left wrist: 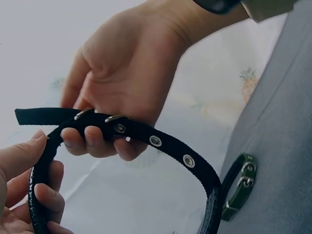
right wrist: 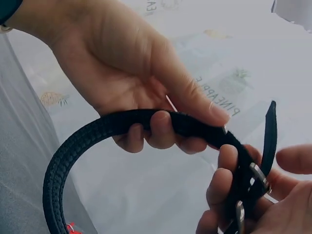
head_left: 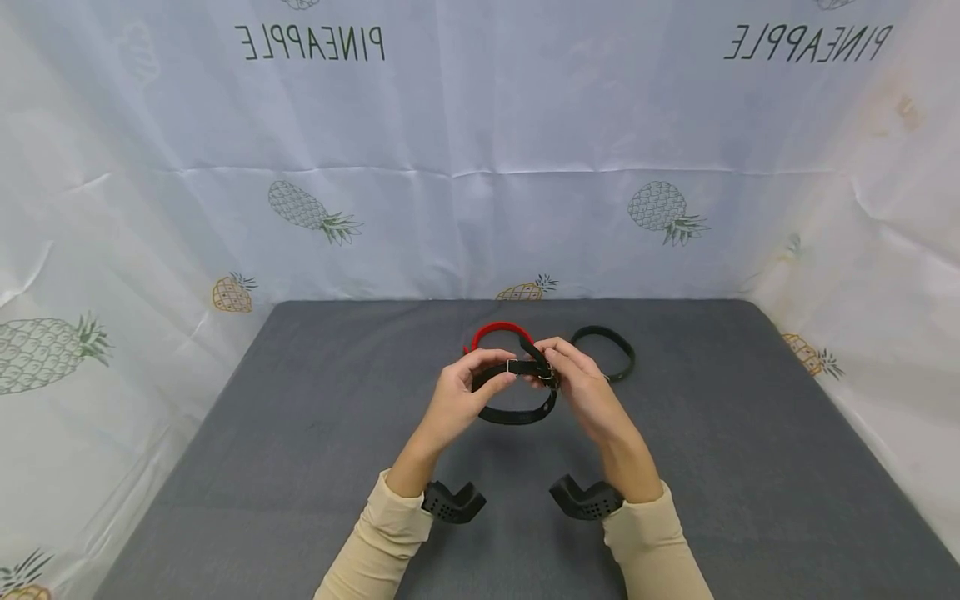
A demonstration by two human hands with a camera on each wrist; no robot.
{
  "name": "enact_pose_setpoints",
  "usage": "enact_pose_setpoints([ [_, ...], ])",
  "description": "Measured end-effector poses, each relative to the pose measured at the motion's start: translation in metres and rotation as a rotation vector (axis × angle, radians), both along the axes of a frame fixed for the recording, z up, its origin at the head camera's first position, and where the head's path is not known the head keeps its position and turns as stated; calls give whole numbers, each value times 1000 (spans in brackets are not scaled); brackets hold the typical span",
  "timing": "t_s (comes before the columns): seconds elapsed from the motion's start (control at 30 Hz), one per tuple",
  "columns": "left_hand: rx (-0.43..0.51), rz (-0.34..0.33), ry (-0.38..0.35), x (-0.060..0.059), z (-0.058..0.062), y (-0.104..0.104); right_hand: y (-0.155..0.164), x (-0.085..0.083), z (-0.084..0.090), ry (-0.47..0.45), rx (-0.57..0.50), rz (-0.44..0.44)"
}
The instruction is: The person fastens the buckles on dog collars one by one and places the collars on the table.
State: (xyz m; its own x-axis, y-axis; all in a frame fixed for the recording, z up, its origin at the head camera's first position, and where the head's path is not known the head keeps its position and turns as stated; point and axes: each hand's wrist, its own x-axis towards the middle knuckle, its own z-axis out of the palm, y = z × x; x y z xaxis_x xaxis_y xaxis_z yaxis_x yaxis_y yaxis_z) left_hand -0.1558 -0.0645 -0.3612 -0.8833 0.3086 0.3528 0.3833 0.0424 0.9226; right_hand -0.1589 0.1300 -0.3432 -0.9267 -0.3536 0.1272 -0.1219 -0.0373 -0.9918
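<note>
Both hands hold a black buckled collar [head_left: 516,416] above the table. My left hand [head_left: 456,393] grips its left side, thumb and fingers round the strap. On the right, my right hand [head_left: 591,390] pinches the strap by the metal buckle [head_left: 547,374], fingers curled under it. The strap's free end [right wrist: 270,136] sticks out past the buckle. Metal eyelets [left wrist: 155,141] line the band in the left wrist view. Fingers partly cover the buckle in the head view.
Behind the hands, a red collar [head_left: 497,325] lies on the grey table [head_left: 315,433]. A dark green collar [head_left: 628,346] lies right of it, its buckle showing in the left wrist view. White pineapple-print curtain [head_left: 480,233] encloses the back and sides.
</note>
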Motion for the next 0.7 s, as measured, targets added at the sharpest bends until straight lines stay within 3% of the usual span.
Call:
enact_pose_setpoints([
  [0.4, -57, 12, 150, -2, -4, 1, 0, 1, -2, 43, 13, 33],
  [0.7, -11, -16, 178, -3, -4, -6, -7, 3, 0, 137, -39, 11],
])
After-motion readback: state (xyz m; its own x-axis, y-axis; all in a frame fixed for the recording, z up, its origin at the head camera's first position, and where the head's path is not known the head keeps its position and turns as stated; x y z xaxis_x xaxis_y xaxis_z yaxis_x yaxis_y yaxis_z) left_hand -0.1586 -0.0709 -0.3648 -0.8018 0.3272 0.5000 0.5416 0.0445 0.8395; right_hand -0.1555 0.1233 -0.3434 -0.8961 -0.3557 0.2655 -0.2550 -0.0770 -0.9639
